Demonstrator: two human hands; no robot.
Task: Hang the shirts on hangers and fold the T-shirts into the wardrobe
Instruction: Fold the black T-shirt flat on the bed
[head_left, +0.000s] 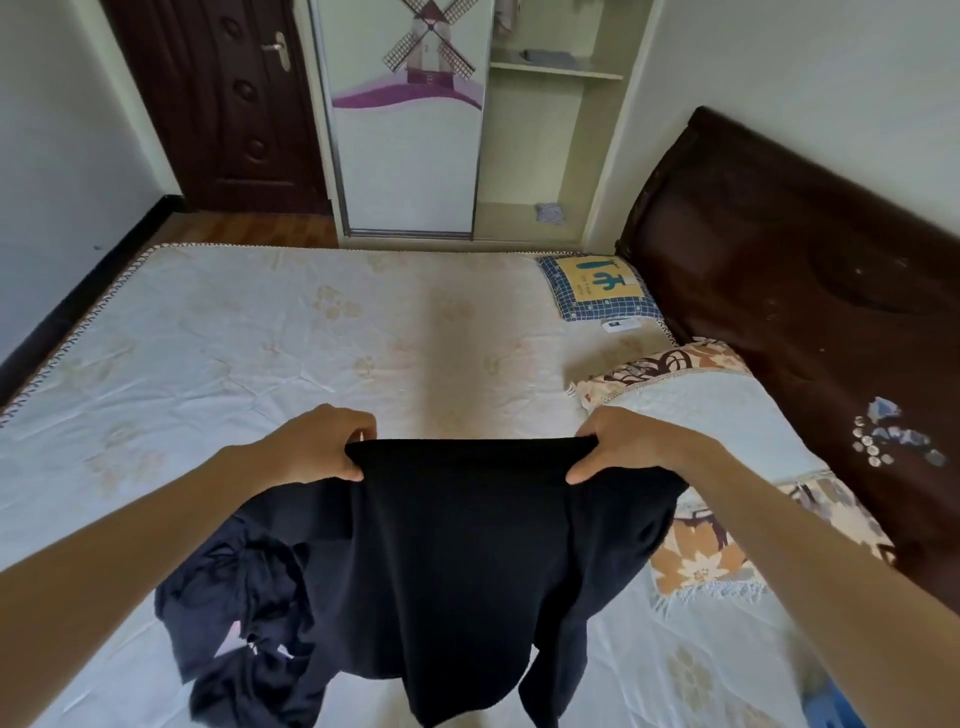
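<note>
A black T-shirt (462, 561) hangs stretched between both hands above the near part of the mattress (291, 338). My left hand (317, 441) pinches its top edge on the left, and my right hand (628, 441) pinches the top edge on the right. A crumpled dark navy garment (234, 613) lies on the mattress under and left of the T-shirt. The wardrobe (550, 130) stands at the far end of the room with its right side showing bare shelves, and folded grey cloth (550, 54) sits on an upper shelf.
A windmill-printed sliding door (410, 114) covers the wardrobe's left half. A dark brown headboard (810, 291) runs along the right. A blue checked pillow (597, 286) and a floral pillow (717, 457) lie by it. A small cloth (549, 212) sits on the wardrobe floor. A brown room door (234, 104) is at far left.
</note>
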